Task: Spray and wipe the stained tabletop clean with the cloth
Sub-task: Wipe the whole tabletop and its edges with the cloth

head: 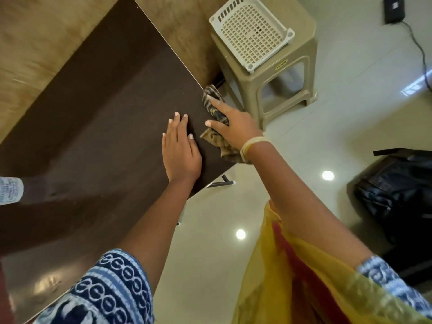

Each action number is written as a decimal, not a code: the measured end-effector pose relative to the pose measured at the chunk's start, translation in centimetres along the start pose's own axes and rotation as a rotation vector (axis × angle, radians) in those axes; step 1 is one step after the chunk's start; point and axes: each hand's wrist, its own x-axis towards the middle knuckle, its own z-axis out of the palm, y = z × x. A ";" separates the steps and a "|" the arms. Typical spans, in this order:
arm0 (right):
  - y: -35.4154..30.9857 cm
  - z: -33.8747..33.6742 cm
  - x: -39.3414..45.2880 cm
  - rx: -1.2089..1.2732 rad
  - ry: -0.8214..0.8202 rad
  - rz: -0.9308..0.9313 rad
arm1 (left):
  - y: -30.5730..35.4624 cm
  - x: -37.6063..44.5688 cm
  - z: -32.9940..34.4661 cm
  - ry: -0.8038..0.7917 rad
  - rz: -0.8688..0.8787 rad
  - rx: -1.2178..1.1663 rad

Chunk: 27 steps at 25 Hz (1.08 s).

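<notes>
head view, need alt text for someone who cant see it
A person's right hand presses a striped cloth against the edge of a dark brown tabletop, while the left hand rests flat on the surface beside it. A beige plastic stool with a white basket on it stands beyond the table.

Both arms reach forward, left hand flat with fingers straight, right hand spread, palm down
</notes>
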 end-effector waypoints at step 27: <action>-11.2 -1.2 28.9 0.111 -0.248 -0.042 | -3.5 15.9 0.5 0.167 -0.309 -0.071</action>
